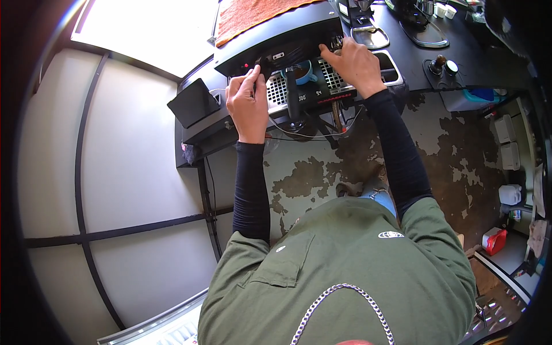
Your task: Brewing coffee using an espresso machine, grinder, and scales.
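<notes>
A black espresso machine (282, 31) stands on the counter before me. At the left of its front, my left hand (248, 103) pinches a small dark knob (258, 62) between thumb and fingers. My right hand (355, 66) reaches to the machine's right end; its thumb and fingers curl about a small part there that I cannot make out. Between the hands, a black portafilter handle (292, 98) points toward me. Just behind it a blue cup (307, 75), with brown inside, rests on the metal drip grate (278, 92).
An orange cloth (253, 20) covers the machine's top. Left of it stands a dark tablet-like panel (194, 103). Rightward on the counter are a metal tray (371, 37), a tamper (438, 63) and small white cups (445, 10). A pale cable (310, 135) hangs below the counter's front.
</notes>
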`<state>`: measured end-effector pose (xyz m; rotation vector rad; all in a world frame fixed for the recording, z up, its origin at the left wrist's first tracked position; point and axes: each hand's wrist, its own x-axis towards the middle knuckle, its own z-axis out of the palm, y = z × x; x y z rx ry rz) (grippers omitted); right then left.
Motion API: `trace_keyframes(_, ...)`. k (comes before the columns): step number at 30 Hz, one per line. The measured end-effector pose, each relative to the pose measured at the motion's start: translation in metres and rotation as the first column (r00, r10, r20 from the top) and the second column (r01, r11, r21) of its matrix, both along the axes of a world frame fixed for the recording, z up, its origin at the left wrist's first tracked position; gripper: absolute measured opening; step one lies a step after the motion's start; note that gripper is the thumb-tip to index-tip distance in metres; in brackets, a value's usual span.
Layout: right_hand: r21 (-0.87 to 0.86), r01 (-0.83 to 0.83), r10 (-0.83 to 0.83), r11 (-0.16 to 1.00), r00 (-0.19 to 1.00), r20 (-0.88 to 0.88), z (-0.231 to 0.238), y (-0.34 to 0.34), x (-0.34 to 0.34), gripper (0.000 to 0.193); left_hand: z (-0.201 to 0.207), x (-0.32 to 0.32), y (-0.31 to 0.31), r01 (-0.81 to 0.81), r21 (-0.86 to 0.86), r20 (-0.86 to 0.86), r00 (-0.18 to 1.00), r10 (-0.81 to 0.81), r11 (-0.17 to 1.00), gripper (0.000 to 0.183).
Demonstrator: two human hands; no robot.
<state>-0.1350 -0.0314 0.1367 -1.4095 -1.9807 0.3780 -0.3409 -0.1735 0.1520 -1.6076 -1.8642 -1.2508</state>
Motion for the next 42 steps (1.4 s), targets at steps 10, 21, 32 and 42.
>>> trace_keyframes(10,-0.003,-0.004,0.004,1.000,1.000,-0.003,0.000,0.000,0.000,0.062,0.000,0.001,0.000,0.001,-0.001,0.033,0.999,-0.001,1.000,0.022)
trace_keyframes(21,-0.018,-0.006,0.006,1.000,1.000,0.014,0.006,-0.003,0.002,0.062,-0.003,-0.005,0.002,-0.003,0.026,-0.048,0.999,0.004,1.000,0.024)
trace_keyframes(32,-0.057,-0.015,0.018,0.998,0.999,0.039,0.011,-0.004,0.000,0.065,-0.004,-0.003,0.000,-0.004,0.024,-0.008,1.000,0.004,1.000,0.022)
trace_keyframes(42,-0.043,-0.016,0.018,0.999,0.998,0.052,0.004,0.002,-0.002,0.072,-0.004,-0.006,0.000,0.007,0.040,-0.026,1.000,-0.006,0.999,0.021)
